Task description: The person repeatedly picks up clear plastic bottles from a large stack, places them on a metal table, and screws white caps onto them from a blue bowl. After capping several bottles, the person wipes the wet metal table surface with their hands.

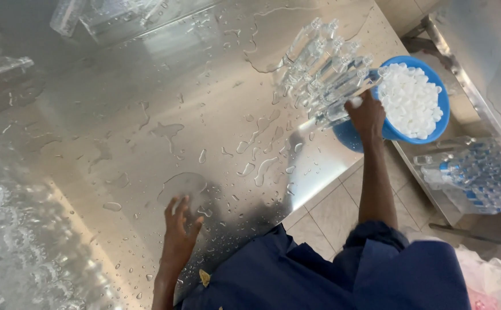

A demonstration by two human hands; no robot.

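Beside the right hand, clear empty bottles lie clustered, uncapped.

There is only the one view, from the camera on my head, so nothing is shared with a second angle. It looks steeply down and slightly forward over my dark blue top onto the wet stainless-steel worktop, close enough that my arms run up from the bottom of the picture. The view is tilted, so the worktop's near edge runs slantwise from bottom left to upper right. My left hand sits by that edge low in the picture; my right hand reaches to the worktop's right corner. Beyond the edge the tiled floor shows.
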